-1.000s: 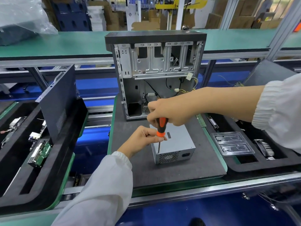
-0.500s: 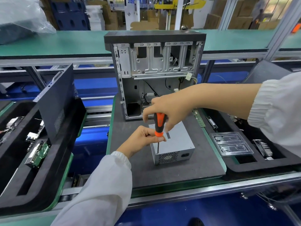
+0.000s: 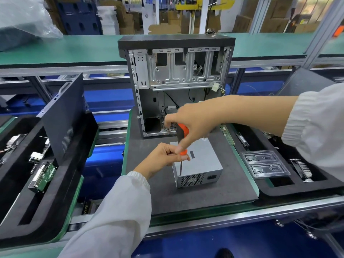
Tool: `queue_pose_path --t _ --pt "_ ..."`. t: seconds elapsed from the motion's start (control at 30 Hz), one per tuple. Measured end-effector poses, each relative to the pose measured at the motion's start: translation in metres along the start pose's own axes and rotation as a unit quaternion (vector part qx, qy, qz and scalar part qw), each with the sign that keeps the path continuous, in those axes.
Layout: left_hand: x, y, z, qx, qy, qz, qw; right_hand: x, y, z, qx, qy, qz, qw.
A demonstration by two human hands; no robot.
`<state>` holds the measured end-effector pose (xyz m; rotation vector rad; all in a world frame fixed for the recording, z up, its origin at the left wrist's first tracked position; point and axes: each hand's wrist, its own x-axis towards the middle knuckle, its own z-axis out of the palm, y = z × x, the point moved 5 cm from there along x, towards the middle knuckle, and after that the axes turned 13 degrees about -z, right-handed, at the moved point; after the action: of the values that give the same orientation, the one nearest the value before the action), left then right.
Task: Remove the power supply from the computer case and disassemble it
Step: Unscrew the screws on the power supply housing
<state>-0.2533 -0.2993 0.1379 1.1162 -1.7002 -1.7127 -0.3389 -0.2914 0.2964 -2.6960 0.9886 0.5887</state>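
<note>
Head view, near to far: left hand (image 3: 160, 158) pinching the screwdriver (image 3: 181, 146) low on its handle, steadying the shaft over the near left top edge of the power supply (image 3: 198, 164). Right hand (image 3: 193, 123) reaching in from the right, fingers loosely spread around the upper handle, looking like a regrip between turns; grip there partly loosened, firm hold hard to confirm. Power supply already out, sitting on the dark mat (image 3: 204, 198) of the desk, vent and socket face turned toward the viewer. Behind it, touching nothing, computer case (image 3: 176, 81) standing open with loose cables hanging inside. Flanking: foam tray (image 3: 37, 211) at left holding circuit boards, foam tray (image 3: 297, 189) at right with clear plastic packaging (image 3: 264, 163).

Judging the step: removal done, disassembly underway, working a cover screw. Next move probably calling for closing the right hand again, pressing straight down to keep the tip seated, turning until the screw frees.
</note>
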Motion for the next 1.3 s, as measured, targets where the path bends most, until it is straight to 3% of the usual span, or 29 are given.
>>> queue_pose_path --t 0.07,0.17,0.3,0.4,0.5,0.57,0.7,0.8,0.9,1.0,1.1,1.17,1.3 --pt "0.001 -0.001 -0.001 0.001 -0.003 -0.004 1.0 0.0 0.003 0.001 -0.04 0.022 0.073 0.996" --pt "0.003 -0.003 0.0 0.004 -0.006 -0.009 1.0 0.007 0.003 0.003 -0.141 0.008 0.04 0.989" --pt "0.004 -0.001 0.001 0.002 -0.004 -0.009 1.0 -0.005 0.0 -0.005 -0.009 -0.072 -0.025 0.997" --pt "0.001 0.002 0.001 0.0 -0.007 0.003 1.0 -0.005 0.003 -0.008 0.042 -0.022 0.04 0.998" --pt "0.0 0.001 0.0 0.017 -0.018 -0.008 1.0 -0.001 0.004 -0.003 -0.037 0.005 0.095 0.995" --pt "0.002 -0.001 0.0 0.024 -0.009 -0.017 1.0 0.004 0.001 -0.002 -0.093 -0.008 0.054 0.994" --pt "0.003 -0.002 -0.001 0.026 -0.007 -0.014 1.0 -0.005 -0.004 -0.004 -0.017 -0.078 -0.008 0.997" --pt "0.0 0.005 0.003 0.026 -0.01 -0.004 1.0 -0.006 0.0 -0.004 0.025 -0.04 0.056 0.997" --pt "0.0 0.005 0.002 0.039 -0.001 -0.011 0.999 -0.004 0.002 0.0 -0.049 -0.014 0.114 0.992" --pt "-0.001 0.007 0.003 0.034 -0.005 -0.008 0.999 -0.002 -0.001 0.0 -0.065 -0.046 0.063 0.995" --pt "-0.003 0.01 0.008 0.035 -0.014 -0.006 0.999 -0.008 -0.002 -0.001 0.043 -0.081 0.025 0.995" --pt "0.0 0.009 0.007 0.045 -0.006 -0.008 0.999 -0.01 -0.001 0.0 0.061 -0.076 0.058 0.993" --pt "0.0 0.01 0.006 0.061 -0.006 -0.007 0.998 -0.004 0.002 0.009 -0.006 -0.024 0.129 0.991"
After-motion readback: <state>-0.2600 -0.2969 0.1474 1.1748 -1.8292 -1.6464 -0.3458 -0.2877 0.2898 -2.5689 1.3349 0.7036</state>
